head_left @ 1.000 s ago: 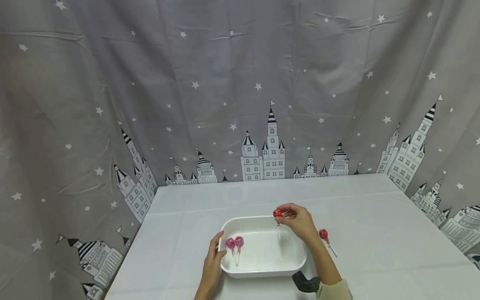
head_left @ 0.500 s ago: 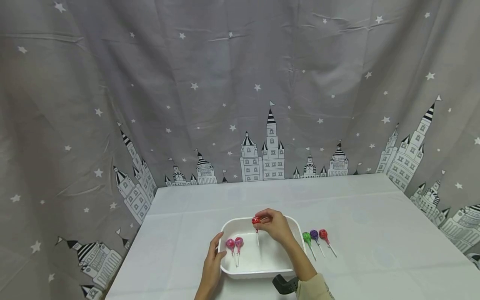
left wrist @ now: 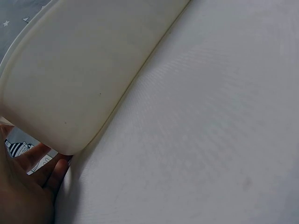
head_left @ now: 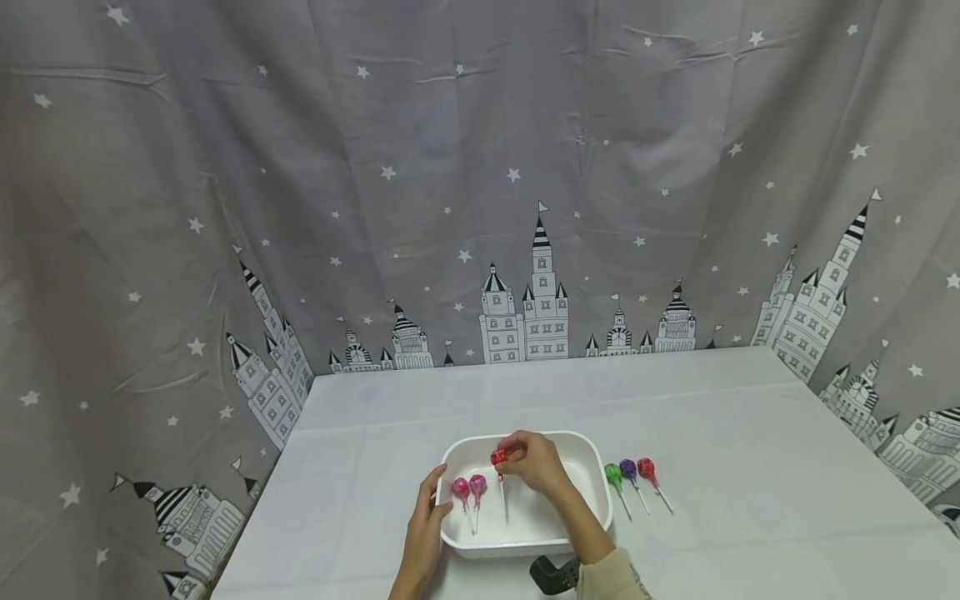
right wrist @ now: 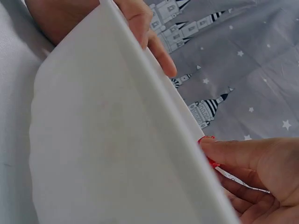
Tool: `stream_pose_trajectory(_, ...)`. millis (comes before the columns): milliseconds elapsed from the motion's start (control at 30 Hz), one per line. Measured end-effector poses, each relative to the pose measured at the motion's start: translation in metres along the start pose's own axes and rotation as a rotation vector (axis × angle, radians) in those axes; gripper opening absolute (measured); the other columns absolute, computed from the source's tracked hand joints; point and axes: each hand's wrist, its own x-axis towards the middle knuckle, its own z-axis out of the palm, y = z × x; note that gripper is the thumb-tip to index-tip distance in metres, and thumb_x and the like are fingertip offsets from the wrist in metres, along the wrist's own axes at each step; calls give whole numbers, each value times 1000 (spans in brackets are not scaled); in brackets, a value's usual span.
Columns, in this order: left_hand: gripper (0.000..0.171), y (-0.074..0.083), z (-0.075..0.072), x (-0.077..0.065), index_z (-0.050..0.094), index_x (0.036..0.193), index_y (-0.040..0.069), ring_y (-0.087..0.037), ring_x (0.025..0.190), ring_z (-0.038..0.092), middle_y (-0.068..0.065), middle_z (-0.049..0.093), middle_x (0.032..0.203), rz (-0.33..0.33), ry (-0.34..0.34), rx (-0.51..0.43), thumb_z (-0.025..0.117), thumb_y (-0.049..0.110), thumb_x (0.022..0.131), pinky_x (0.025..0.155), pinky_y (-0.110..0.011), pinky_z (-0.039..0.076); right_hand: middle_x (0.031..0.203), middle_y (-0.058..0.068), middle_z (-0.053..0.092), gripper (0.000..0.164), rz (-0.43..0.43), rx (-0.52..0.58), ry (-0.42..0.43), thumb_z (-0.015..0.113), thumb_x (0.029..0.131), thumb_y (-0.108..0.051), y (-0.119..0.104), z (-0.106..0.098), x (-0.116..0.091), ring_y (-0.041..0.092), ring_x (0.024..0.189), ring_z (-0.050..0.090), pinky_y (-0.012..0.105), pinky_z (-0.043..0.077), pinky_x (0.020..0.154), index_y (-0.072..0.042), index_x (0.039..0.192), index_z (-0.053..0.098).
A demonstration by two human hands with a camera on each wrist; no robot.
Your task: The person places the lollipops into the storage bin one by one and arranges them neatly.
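Observation:
Over the inside of a white plastic tray, my right hand pinches a red-wrapped lollipop by its head, the stick hanging down toward the tray floor. Two pink lollipops, the left one and the right one, lie side by side in the tray's left part. My left hand grips the tray's left end, thumb over the rim. In the left wrist view, fingers reach along the tray's outer wall. The right wrist view shows the red wrapper partly hidden behind the rim.
Right of the tray, a green lollipop, a purple lollipop and another red lollipop lie in a row on the white-covered table. A grey curtain printed with castles and stars hangs behind the table.
My right hand has carried the red lollipop leftward and lower, from the tray's back right to beside the pink ones. The green and purple lollipops have come out from behind the arm.

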Motion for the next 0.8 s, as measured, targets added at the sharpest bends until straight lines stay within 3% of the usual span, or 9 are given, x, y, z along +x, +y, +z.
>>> stream_pose_trajectory(333,51,3,-2,-2,39,138,22,-38,119,44,-20,38,139,23,1,-29,45,6,90,90,-54,40,80,7,66,24,25,-1,-27,76,68,0,2,11,-1,13,67,60,25,49,60,1,89,65)
stream_pose_trajectory(800,51,3,-3,-2,38,138,22,-40,121,42,-21,37,140,23,-9,-4,44,7,89,92,-55,39,77,7,65,22,67,-53,-43,74,66,5,5,18,-5,12,60,57,25,47,51,1,85,65)
